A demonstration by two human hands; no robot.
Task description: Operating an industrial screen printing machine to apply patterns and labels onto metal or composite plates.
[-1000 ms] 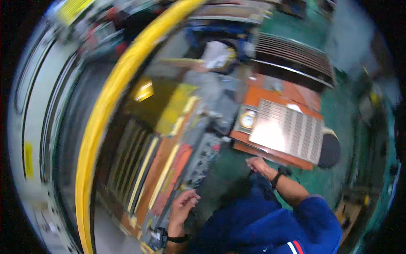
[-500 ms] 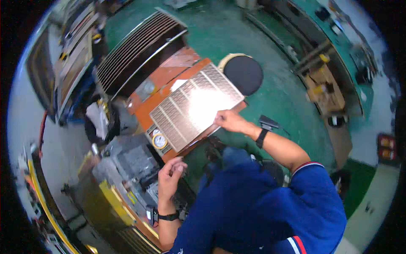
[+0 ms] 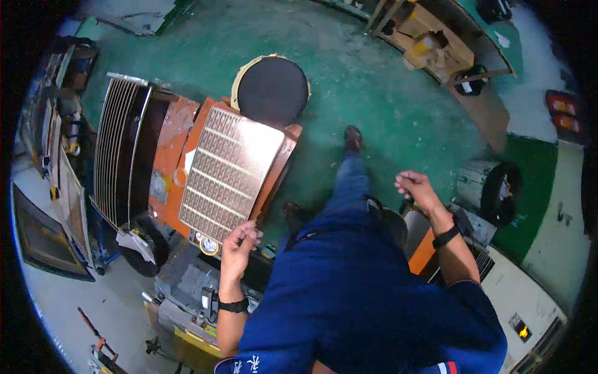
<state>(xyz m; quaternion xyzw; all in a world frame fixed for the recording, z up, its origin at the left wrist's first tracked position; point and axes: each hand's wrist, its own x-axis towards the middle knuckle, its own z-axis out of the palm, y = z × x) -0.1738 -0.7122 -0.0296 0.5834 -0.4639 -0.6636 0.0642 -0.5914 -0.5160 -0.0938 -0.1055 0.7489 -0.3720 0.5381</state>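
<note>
A flat rectangular metal panel [image 3: 215,181], etched with rows of small repeated patterns, lies tilted on an orange-brown bench [image 3: 274,177]. Glare whitens its upper right part. My left hand [image 3: 235,252] is at the panel's lower right corner, fingers curled in toward the thumb; nothing shows in them, and whether they touch the panel I cannot tell. Out to the right, over the green floor, my right hand [image 3: 417,189] hangs away from the bench with its fingers curled and nothing visible in them. A round yellow-rimmed dial gauge [image 3: 208,244] sits by the panel's lower edge.
A round black-topped stool [image 3: 274,90] stands beyond the bench. Left of it is a slatted dark rack [image 3: 118,149]. A black bin [image 3: 146,249] and grey machinery [image 3: 193,277] are at lower left. A cylindrical drum [image 3: 483,190] and a pale cabinet [image 3: 520,299] stand at right.
My right hand has left the panel's edge and swung out to the right. My body and view have turned, so the bench appears farther left. My left hand is now closer to the panel's corner.
</note>
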